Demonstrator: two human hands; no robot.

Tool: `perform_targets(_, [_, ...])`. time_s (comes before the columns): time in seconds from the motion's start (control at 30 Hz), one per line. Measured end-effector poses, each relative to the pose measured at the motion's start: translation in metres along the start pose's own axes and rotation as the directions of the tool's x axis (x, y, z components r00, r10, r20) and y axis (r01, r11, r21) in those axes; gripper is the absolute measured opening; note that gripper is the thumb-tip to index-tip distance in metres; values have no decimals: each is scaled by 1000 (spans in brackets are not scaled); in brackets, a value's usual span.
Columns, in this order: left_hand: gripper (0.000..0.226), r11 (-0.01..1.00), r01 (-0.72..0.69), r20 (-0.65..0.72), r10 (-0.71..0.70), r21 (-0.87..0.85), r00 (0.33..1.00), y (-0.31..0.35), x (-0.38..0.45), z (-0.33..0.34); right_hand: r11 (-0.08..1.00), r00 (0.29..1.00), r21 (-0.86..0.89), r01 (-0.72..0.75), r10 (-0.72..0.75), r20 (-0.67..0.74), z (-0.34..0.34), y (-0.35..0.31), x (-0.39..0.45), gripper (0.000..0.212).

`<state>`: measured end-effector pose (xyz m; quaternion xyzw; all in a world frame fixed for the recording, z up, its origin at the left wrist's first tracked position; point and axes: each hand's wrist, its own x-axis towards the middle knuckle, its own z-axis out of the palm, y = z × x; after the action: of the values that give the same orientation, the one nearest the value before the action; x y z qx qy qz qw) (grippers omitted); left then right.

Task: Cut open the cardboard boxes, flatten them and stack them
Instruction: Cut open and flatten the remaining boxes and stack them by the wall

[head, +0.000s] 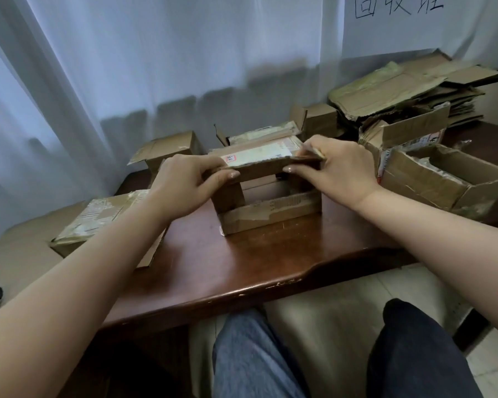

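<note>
- Table (242, 262) edge lay nearest, with the small box (266, 193) standing just beyond it, open-ended toward the person.
- Left hand (184, 185) pinched the box's top panel at its left corner; right hand (342, 170) pinched the right corner, thumbs under, fingers over.
- Pressed unevenly, the box probably would have skewed or slid instead of collapsing; any uncut tape could have torn the panel.
- Right of and beyond the box, the leaning flattened stack (400, 90) risked toppling under more cardboard.
</note>
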<state>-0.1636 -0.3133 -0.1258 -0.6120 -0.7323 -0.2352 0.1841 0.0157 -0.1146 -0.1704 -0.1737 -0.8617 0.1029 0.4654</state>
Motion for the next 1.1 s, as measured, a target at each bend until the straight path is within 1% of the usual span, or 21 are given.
perform_targets(0.07, [39,994,80,-19,-82,-72,996,-6,7,2,973,984,149,-176,176,15,-1,3,3,42])
perform_targets(0.13, [40,977,166,-17,-170,-136,985,-10,13,6,913,956,295,-281,293,5,2,6,2,39])
perform_targets(0.17, [41,968,198,-10,-202,-153,979,-10,15,8,904,951,311,-294,310,-5,3,7,1,37])
perform_targets(0.23, [40,964,222,-9,-226,-143,974,-8,18,12,915,949,259,-308,315,13,6,5,0,36])
perform_targets(0.33, [31,984,173,-11,-174,-49,985,-3,21,13,907,939,245,-341,341,46,10,4,2,39])
perform_targets(0.4, [27,989,150,-20,-150,-7,988,-2,22,11,913,945,245,-325,324,46,10,5,4,39])
perform_targets(0.43, [31,989,149,-12,-150,-12,989,-3,22,11,921,949,231,-314,315,34,10,5,5,39])
perform_targets(0.47, [36,986,155,13,-154,-55,988,-4,22,11,927,949,211,-309,315,7,10,5,5,41])
perform_targets(0.53, [40,962,176,78,-163,-209,984,-5,24,13,940,941,178,-293,316,-122,6,1,2,49])
perform_targets(0.57, [41,947,183,104,-161,-264,981,-6,26,14,951,938,177,-253,286,-195,5,-2,-1,48])
perform_targets(0.6, [43,934,194,130,-162,-298,978,-5,28,15,971,947,166,-172,209,-242,5,-4,-5,40])
perform_targets(0.63, [46,922,210,163,-164,-325,973,-3,30,15,988,967,140,-60,92,-237,7,-5,-9,28])
perform_targets(0.67, [48,911,224,189,-166,-346,968,-2,32,14,992,983,109,65,-45,-176,10,-4,-15,19])
perform_targets(0.73, [51,891,237,221,-160,-388,962,-2,33,12,959,959,53,279,-281,29,18,-3,-27,18])
perform_targets(0.77, [53,880,246,230,-162,-406,960,-3,33,12,937,927,38,347,-348,136,24,-3,-31,18])
perform_targets(0.8, [55,873,257,236,-170,-415,957,-3,31,12,926,900,25,376,-372,227,29,-5,-35,22])
perform_targets(0.83, [54,864,271,236,-183,-424,954,-3,30,13,929,883,16,369,-356,306,34,-6,-35,29])
perform_targets(0.9, [49,841,311,235,-226,-442,945,-3,27,14,963,862,11,268,-245,445,40,-14,-30,42])
perform_targets(0.97, [48,837,342,226,-267,-427,937,-3,28,16,983,834,7,183,-159,528,40,-22,-26,43])
perform_targets(1.03, [50,851,354,214,-290,-388,933,-3,30,18,980,804,0,198,-162,572,34,-24,-33,34])
perform_targets(1.1, [48,863,356,200,-302,-359,932,-3,31,19,964,753,1,268,-210,624,26,-22,-51,31])
